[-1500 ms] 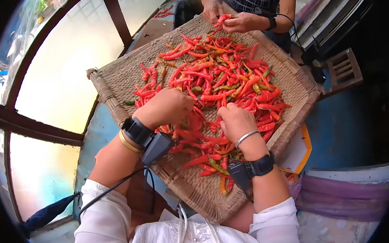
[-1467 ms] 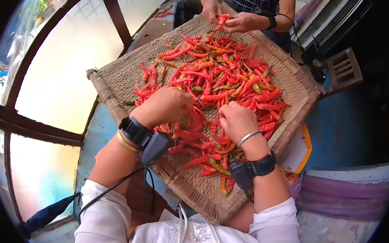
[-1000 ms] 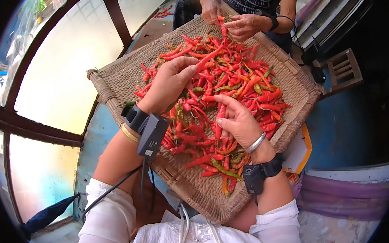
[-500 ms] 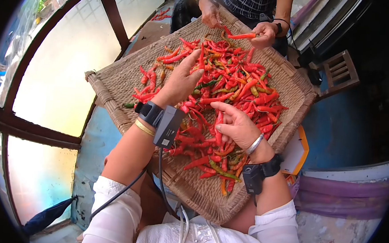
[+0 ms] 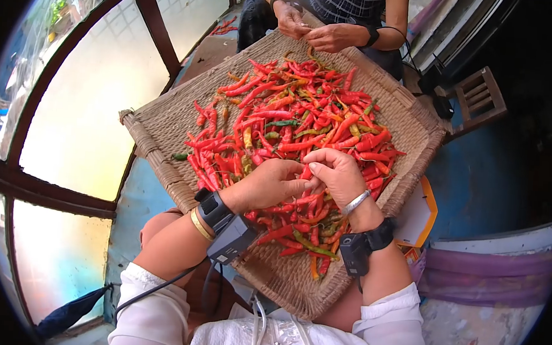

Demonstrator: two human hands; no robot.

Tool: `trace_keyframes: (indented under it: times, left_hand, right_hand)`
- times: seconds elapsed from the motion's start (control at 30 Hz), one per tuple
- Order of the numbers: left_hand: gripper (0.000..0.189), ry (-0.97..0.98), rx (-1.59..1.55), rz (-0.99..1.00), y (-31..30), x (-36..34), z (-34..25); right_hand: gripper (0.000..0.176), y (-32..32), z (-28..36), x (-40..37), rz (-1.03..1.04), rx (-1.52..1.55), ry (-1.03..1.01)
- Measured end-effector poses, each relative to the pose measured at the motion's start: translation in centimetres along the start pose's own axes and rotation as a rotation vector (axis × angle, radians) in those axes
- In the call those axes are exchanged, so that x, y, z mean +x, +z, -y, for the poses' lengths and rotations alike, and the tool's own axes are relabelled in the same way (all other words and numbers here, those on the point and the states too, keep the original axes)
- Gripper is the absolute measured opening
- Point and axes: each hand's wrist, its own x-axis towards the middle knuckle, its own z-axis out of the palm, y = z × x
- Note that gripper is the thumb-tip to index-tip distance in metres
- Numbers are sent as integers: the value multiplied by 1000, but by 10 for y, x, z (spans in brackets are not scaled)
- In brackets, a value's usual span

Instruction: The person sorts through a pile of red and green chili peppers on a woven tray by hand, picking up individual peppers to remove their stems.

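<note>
A large heap of red chili peppers (image 5: 279, 114), with some green and orange ones among them, lies on a woven tray (image 5: 166, 112). Over the near part of the heap, my left hand (image 5: 270, 186) and my right hand (image 5: 340, 176) meet at the fingertips. Between them is a red chili pepper (image 5: 306, 172), partly hidden by the fingers. My right thumb and index finger pinch its upper part. The left fingers close together at its lower end, and the exact contact there is covered.
Across the tray, another person's hands (image 5: 322, 35) are close together above the far edge. A small wooden stool (image 5: 481, 96) stands at the right. Framed window panes (image 5: 85, 91) line the left, and a folded dark umbrella (image 5: 71, 312) leans below. Cables hang from my wrist devices.
My left hand has come down and right from the far side of the heap to my right hand. The other person's hands have drawn together, and the peppers between them no longer show.
</note>
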Motion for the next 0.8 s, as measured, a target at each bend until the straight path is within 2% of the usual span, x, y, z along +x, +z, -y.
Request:
trace_keyframes:
  times: [0.07,0.1,0.17,0.2,0.23,0.27,0.3,0.33,0.4,0.43,0.5,0.53,0.6,0.67,0.73,0.8]
  left_hand:
    - [34,129,385,-60,-2,-3,3]
    - [34,131,386,-57,-1,-5,0]
    - [32,109,657,84,4,-9,-7]
    - [32,111,657,86,7,-10,-4]
    - [32,281,686,154,12,-11,2]
    - [32,451,712,221,16,-12,5]
    - [34,514,752,298,21,-11,4]
    - [34,516,753,302,24,-10,6]
    - [35,495,926,358,31,-11,15]
    - [38,428,974,356,33,-12,17]
    - [40,359,1022,362,34,-15,12]
    - [42,285,1069,367,34,-16,10]
    - [44,286,1092,324,36,-15,18]
    - [47,274,1122,285,35,-16,21]
    - [41,267,1208,285,34,-15,20]
    - [35,203,1231,295,34,-14,18]
  right_hand:
    - [12,-5,3,4,-82,1,25]
    - [15,-7,7,6,-153,40,21]
    - [31,-14,13,13,-153,281,-238]
    - [39,-12,21,14,-158,428,-374]
    - [39,-16,22,15,-160,427,-376]
    - [47,-24,21,16,-185,319,-336]
    - [55,-33,21,18,-211,211,-296]
    - [55,-43,16,22,-214,212,-297]
    - [66,-64,-3,35,-324,-944,-167]
    - [66,-70,-15,39,-326,-945,-165]
    - [70,-76,-28,43,-622,-1353,-38]
    - [70,-77,-27,43,-624,-1361,-37]
    - [67,-78,-24,42,-530,-1179,115]
    - [67,-73,-22,42,-481,-1260,132]
    - [66,-64,-15,39,-330,-1338,164]
    - [62,-59,-18,40,-338,-1349,96]
